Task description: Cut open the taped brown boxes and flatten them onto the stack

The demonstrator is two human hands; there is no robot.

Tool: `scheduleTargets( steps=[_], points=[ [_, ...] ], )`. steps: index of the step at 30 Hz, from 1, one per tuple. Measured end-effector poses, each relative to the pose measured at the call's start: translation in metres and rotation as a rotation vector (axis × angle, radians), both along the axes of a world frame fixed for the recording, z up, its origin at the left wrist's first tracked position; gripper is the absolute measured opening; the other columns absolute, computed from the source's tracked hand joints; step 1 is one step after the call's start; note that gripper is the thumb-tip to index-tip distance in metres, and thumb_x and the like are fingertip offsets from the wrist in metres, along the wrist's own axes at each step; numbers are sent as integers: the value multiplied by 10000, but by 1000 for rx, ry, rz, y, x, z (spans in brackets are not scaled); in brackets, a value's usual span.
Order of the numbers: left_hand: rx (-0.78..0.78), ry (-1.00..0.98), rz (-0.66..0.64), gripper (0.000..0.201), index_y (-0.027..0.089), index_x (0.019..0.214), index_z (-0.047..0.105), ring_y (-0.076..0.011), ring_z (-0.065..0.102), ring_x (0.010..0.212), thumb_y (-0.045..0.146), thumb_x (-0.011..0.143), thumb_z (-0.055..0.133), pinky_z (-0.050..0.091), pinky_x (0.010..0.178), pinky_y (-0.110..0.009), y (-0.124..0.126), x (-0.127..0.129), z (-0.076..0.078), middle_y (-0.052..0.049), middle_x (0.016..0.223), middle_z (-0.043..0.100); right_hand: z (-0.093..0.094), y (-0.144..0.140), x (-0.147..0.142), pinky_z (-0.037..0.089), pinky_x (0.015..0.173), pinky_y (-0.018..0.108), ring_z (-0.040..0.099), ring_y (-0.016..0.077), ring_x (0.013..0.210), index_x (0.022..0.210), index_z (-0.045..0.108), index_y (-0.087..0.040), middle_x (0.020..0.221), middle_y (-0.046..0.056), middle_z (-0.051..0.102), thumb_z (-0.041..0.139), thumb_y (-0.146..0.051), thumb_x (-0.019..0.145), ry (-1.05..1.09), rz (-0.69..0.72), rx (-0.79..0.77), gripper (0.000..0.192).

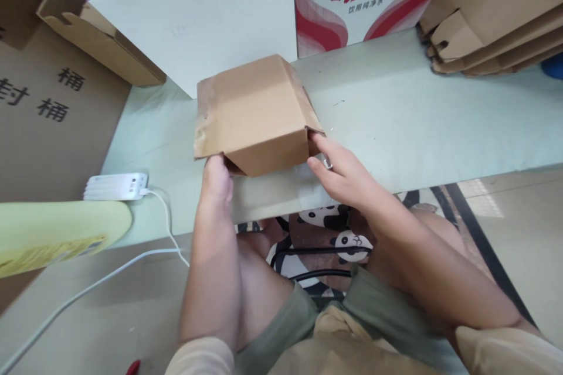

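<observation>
Cardboard box (250,105) is on the pale green table (396,123), in front of the white carton (237,17). To handle it well, I think both hands should work evenly, lifting the near corners gently so the creases do not tear. Left hand (215,179) is at the near left corner, its fingers hidden under the edge; right hand (336,164) has its fingertips inside the near right corner, thumb apart. Whether either one grips, I cannot tell. The box looks plain brown, with slanting sides and a worn, pale-patched left edge
</observation>
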State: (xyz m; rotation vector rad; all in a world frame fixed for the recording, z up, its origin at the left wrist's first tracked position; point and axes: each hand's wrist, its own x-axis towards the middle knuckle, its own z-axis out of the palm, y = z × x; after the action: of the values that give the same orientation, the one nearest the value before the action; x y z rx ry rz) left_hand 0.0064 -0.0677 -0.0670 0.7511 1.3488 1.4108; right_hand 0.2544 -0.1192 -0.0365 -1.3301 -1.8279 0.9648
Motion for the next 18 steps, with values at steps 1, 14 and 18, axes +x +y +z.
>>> scheduleTargets(
  steps=[1, 14, 18],
  points=[
    [21, -10, 7, 297, 229, 937, 734, -312, 697, 1148, 460, 755, 690, 629, 861, -372, -1, 2, 1, -53, 967, 766, -2, 1, -1, 483, 1090, 564, 611, 358, 1256, 1273, 613, -138, 1218, 194, 697, 451, -345, 943, -3, 3, -11, 422],
    [305, -7, 51, 194, 221, 774, 695, -241, 687, 1158, 410, 780, 650, 518, 1028, -309, -1, 2, 9, -66, 1004, 767, -17, 8, 0, 483, 1108, 589, 581, 382, 1322, 1349, 501, -178, 1384, 213, 613, 497, -418, 965, 105, -69, 109, 453],
    [324, -31, 178, 291, 210, 559, 556, -166, 646, 719, 301, 831, 507, 540, 806, -280, 2, -3, 12, -31, 643, 595, -27, 11, 8, 517, 989, 633, 634, 433, 1187, 1419, 417, -173, 1336, 242, 620, 532, -542, 970, -84, -237, 121, 592]
  ],
)
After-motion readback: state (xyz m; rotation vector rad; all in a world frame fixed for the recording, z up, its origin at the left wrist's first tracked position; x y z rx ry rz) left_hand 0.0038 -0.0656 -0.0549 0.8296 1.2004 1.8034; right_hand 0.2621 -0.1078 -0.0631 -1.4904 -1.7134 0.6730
